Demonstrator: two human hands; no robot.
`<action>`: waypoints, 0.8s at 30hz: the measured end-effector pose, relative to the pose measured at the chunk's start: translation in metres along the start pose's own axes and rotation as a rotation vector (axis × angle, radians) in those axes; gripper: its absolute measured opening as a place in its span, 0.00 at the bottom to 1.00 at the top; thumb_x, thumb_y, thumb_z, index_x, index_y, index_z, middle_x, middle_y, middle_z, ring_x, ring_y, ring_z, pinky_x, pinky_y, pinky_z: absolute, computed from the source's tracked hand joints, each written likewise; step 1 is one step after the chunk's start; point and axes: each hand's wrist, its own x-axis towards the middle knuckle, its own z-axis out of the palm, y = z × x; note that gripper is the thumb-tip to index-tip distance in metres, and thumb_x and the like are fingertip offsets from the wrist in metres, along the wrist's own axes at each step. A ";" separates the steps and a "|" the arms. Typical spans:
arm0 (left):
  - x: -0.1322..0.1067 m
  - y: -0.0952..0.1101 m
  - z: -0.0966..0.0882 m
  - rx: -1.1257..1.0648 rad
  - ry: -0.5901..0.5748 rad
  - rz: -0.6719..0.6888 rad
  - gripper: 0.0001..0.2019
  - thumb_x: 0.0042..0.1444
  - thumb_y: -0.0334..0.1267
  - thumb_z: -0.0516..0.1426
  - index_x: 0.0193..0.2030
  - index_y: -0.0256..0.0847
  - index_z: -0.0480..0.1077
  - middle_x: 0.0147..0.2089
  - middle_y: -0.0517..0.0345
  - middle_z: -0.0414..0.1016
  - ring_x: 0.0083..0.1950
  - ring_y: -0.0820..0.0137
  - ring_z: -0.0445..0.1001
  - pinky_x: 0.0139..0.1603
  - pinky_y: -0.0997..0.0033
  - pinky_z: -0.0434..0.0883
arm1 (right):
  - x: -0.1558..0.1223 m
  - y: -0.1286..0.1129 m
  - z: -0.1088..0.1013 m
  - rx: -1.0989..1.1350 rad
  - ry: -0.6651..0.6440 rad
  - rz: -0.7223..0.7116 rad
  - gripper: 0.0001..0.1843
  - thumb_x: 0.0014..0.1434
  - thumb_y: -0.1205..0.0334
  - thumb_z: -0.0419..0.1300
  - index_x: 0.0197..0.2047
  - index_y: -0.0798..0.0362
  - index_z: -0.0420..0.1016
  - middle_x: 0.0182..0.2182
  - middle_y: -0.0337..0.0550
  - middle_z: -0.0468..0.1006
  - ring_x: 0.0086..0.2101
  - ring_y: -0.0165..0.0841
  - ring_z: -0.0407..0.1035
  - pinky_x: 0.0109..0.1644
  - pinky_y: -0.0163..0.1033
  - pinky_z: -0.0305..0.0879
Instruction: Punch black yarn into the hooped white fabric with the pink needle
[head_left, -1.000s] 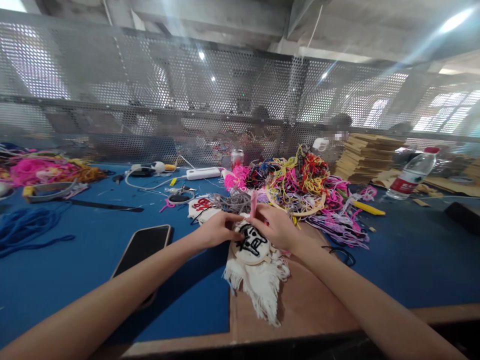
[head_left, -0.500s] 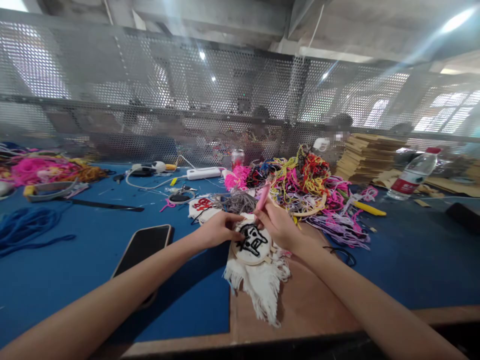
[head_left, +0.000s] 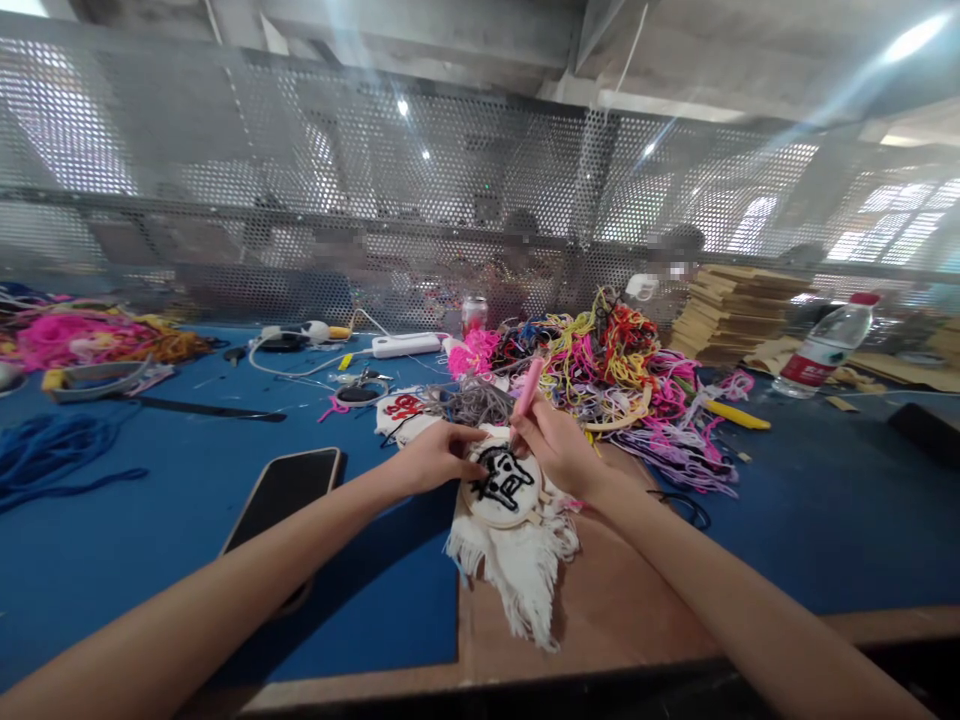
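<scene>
White fringed cloth (head_left: 517, 575) is stretched in a round wooden embroidery hoop (head_left: 504, 522), with thick black yarn lines forming a figure on it. My left hand (head_left: 439, 458) is closed on the hoop's left side, thumb resting on the cloth's face. In my right hand (head_left: 559, 445) is a pink pen-shaped punch needle (head_left: 529, 388), gripped near its lower end and held steeply over the upper right of the hoop. Its tip is hidden by my fingers. Beyond my left hand lies another white cloth piece with red stitching (head_left: 401, 410).
A heap of coloured yarn (head_left: 600, 365) sits behind the hoop. A phone (head_left: 289, 495) lies at left, near a white power strip (head_left: 409, 345). To the right are a water bottle (head_left: 825, 345), stacked brown cardboard (head_left: 731, 310) and a yellow tool (head_left: 739, 415). A perforated metal screen (head_left: 450, 180) stands behind.
The punch needle has risen slightly and shows a little more of its pink handle. My left hand and the hoop stay in place.
</scene>
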 end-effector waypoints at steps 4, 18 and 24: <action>0.000 -0.002 0.001 -0.013 0.006 -0.004 0.27 0.41 0.43 0.59 0.50 0.36 0.69 0.19 0.68 0.54 0.22 0.77 0.51 0.22 0.77 0.48 | 0.000 0.000 -0.001 -0.058 -0.019 -0.013 0.09 0.62 0.58 0.43 0.37 0.53 0.58 0.23 0.39 0.72 0.25 0.31 0.68 0.32 0.34 0.60; -0.001 0.001 0.000 -0.034 -0.013 0.019 0.22 0.42 0.42 0.59 0.44 0.33 0.72 0.19 0.68 0.49 0.23 0.77 0.49 0.23 0.76 0.47 | 0.000 -0.002 -0.003 -0.210 -0.089 -0.219 0.08 0.61 0.60 0.47 0.36 0.53 0.64 0.32 0.41 0.69 0.30 0.30 0.63 0.34 0.33 0.55; -0.002 0.003 0.000 -0.084 -0.020 0.033 0.19 0.42 0.40 0.59 0.42 0.33 0.73 0.18 0.69 0.49 0.22 0.78 0.49 0.23 0.76 0.47 | 0.001 0.000 -0.001 -0.263 -0.149 -0.249 0.08 0.60 0.59 0.50 0.33 0.53 0.63 0.29 0.39 0.67 0.27 0.28 0.59 0.30 0.32 0.54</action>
